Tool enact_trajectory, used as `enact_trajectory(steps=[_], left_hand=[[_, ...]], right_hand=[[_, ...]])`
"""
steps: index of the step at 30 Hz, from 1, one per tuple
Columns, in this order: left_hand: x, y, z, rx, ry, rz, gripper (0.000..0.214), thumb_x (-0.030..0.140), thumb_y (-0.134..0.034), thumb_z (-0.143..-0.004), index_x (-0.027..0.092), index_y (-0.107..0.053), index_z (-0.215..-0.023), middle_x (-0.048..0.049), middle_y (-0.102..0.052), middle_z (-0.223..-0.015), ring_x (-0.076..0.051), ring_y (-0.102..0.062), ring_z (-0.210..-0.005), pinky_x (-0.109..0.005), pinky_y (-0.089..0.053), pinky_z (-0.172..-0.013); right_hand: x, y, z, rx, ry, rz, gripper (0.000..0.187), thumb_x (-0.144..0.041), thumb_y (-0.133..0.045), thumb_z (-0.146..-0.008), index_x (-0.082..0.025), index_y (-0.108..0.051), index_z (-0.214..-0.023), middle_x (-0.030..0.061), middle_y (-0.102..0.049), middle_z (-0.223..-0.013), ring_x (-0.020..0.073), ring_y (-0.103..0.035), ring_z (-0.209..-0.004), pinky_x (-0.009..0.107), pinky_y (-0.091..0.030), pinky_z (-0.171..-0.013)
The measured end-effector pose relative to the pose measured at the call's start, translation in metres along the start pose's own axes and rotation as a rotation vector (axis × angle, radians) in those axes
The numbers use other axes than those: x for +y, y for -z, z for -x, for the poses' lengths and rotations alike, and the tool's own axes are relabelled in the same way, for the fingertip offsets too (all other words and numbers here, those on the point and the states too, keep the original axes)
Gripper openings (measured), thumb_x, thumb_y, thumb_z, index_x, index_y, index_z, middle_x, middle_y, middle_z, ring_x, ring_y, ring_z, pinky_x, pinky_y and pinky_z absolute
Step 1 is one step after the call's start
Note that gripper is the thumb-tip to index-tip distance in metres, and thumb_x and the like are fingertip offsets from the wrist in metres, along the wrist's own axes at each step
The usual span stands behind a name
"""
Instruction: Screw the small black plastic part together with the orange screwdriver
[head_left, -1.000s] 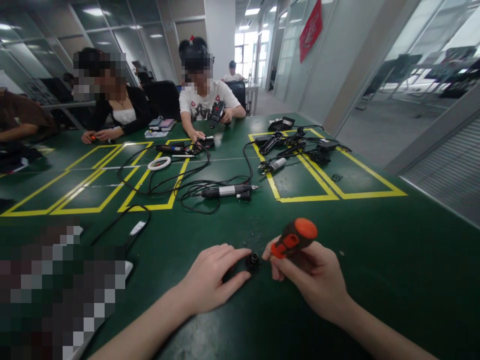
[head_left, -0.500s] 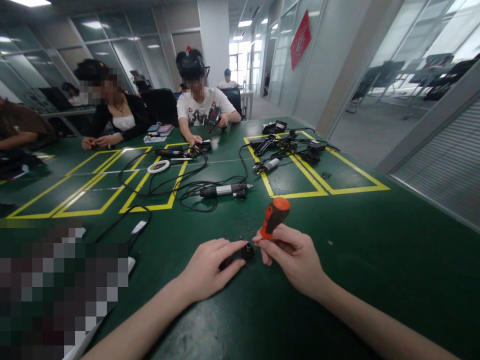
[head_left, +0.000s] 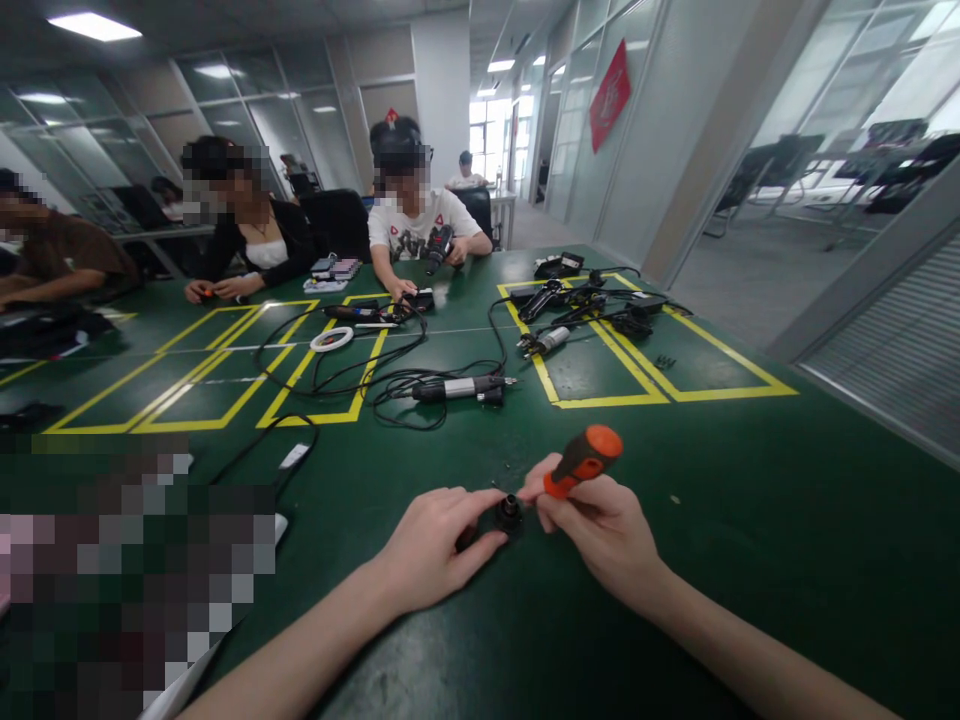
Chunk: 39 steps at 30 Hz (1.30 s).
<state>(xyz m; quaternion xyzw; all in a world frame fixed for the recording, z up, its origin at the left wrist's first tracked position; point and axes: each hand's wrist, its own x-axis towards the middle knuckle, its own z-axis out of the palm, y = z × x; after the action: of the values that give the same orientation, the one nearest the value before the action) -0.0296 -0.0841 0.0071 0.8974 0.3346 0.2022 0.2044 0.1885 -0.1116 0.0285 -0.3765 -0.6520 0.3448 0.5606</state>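
Observation:
My left hand (head_left: 442,545) rests on the green table, its thumb and forefinger closed around a small black round part (head_left: 509,514) with a metal stub on top. Just to the right, my right hand (head_left: 604,525) grips a screwdriver (head_left: 583,462) with an orange and black handle. The handle tilts up and to the right, while the shaft is hidden by my fingers. My right fingertips are close beside the black part; whether they touch it I cannot tell. A few tiny dark bits lie just beyond it.
Ahead lies a grey and black electric screwdriver (head_left: 461,390) among looped cables. Yellow tape (head_left: 615,400) marks areas on the table (head_left: 750,560), with tools and a small spring (head_left: 665,361) at right. Across the table, a person (head_left: 420,225) holds a drill (head_left: 439,248). A blurred-out patch covers the left.
The screwdriver handle has tipped further to the right in my right hand. The whole view has shifted slightly, while my left hand keeps its hold on the black part.

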Motion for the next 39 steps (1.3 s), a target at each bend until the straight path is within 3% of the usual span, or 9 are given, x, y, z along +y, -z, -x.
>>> enact_trajectory(steps=[3,8,13,19,22,27,30,33,39], left_hand=[[0.000,-0.001,0.001,-0.005,0.010,0.007,0.030,0.028,-0.063,-0.098,0.021,-0.063,-0.127,0.0027,-0.063,-0.073,-0.015,-0.058,-0.066,-0.026,-0.040,-0.064],[0.006,-0.004,0.006,0.020,0.048,0.048,0.027,0.028,-0.065,-0.096,0.021,-0.063,-0.122,0.0035,-0.063,-0.073,-0.014,-0.058,-0.065,-0.026,-0.041,-0.064],[0.012,-0.007,0.011,0.009,0.051,0.093,0.024,0.023,-0.070,-0.090,0.021,-0.065,-0.113,0.0049,-0.061,-0.070,-0.013,-0.054,-0.062,-0.026,-0.039,-0.062],[0.013,-0.006,0.012,0.015,0.045,0.094,0.024,0.022,-0.069,-0.090,0.021,-0.065,-0.114,0.0040,-0.062,-0.071,-0.015,-0.057,-0.066,-0.027,-0.038,-0.064],[0.013,-0.005,0.011,-0.002,0.058,0.084,0.023,0.023,-0.068,-0.092,0.021,-0.065,-0.115,0.0034,-0.064,-0.073,-0.015,-0.057,-0.066,-0.027,-0.039,-0.065],[0.012,-0.007,0.009,0.019,0.092,0.055,0.027,0.024,-0.067,-0.094,0.021,-0.065,-0.121,0.0036,-0.065,-0.072,-0.015,-0.056,-0.064,-0.028,-0.039,-0.066],[0.012,-0.008,0.007,0.029,0.114,0.055,0.028,0.023,-0.067,-0.095,0.021,-0.064,-0.122,0.0037,-0.065,-0.072,-0.015,-0.056,-0.064,-0.028,-0.038,-0.067],[0.013,-0.009,0.006,0.017,0.130,0.070,0.030,0.021,-0.068,-0.093,0.022,-0.064,-0.122,0.0043,-0.065,-0.072,-0.014,-0.056,-0.063,-0.029,-0.039,-0.068],[0.015,-0.007,0.003,-0.002,0.161,0.066,0.031,0.029,-0.076,-0.088,0.022,-0.065,-0.117,0.0053,-0.061,-0.069,-0.015,-0.054,-0.063,-0.027,-0.036,-0.065]], right_hand=[[-0.006,0.000,-0.003,0.037,0.011,0.059,0.017,-0.030,-0.073,-0.090,-0.022,-0.084,-0.080,0.0062,-0.073,-0.081,0.0149,-0.063,-0.062,0.026,-0.051,-0.050],[-0.007,0.002,-0.005,0.136,-0.123,-0.006,0.015,-0.032,-0.088,-0.075,-0.020,-0.078,-0.073,0.0018,-0.071,-0.059,0.0156,-0.062,-0.048,0.028,-0.055,-0.047],[-0.006,-0.001,-0.002,0.013,-0.227,-0.206,0.021,-0.036,-0.084,-0.080,-0.016,-0.076,-0.078,0.0027,-0.069,-0.056,0.0150,-0.064,-0.044,0.025,-0.055,-0.043],[-0.007,-0.005,-0.001,-0.013,-0.356,-0.368,0.028,-0.033,-0.095,-0.066,-0.016,-0.073,-0.070,0.0031,-0.072,-0.061,0.0135,-0.065,-0.046,0.022,-0.056,-0.046],[-0.007,-0.005,-0.002,0.011,-0.312,-0.317,0.031,-0.037,-0.093,-0.070,-0.016,-0.071,-0.063,0.0026,-0.069,-0.061,0.0123,-0.062,-0.045,0.023,-0.055,-0.044],[-0.009,-0.002,-0.003,-0.022,-0.160,-0.178,0.038,-0.046,-0.079,-0.087,-0.017,-0.072,-0.063,0.0053,-0.067,-0.073,0.0111,-0.061,-0.050,0.025,-0.055,-0.046],[-0.007,-0.001,-0.002,-0.031,-0.171,-0.202,0.036,-0.049,-0.073,-0.092,-0.017,-0.076,-0.076,0.0056,-0.070,-0.070,0.0126,-0.062,-0.051,0.025,-0.055,-0.048],[-0.003,-0.001,-0.002,-0.028,-0.240,-0.315,0.031,-0.048,-0.073,-0.093,-0.017,-0.076,-0.094,0.0081,-0.077,-0.076,0.0142,-0.066,-0.053,0.026,-0.057,-0.049],[-0.002,0.001,-0.004,0.028,-0.333,-0.351,0.028,-0.041,-0.087,-0.079,-0.017,-0.073,-0.078,0.0058,-0.074,-0.075,0.0115,-0.063,-0.050,0.023,-0.053,-0.048]])
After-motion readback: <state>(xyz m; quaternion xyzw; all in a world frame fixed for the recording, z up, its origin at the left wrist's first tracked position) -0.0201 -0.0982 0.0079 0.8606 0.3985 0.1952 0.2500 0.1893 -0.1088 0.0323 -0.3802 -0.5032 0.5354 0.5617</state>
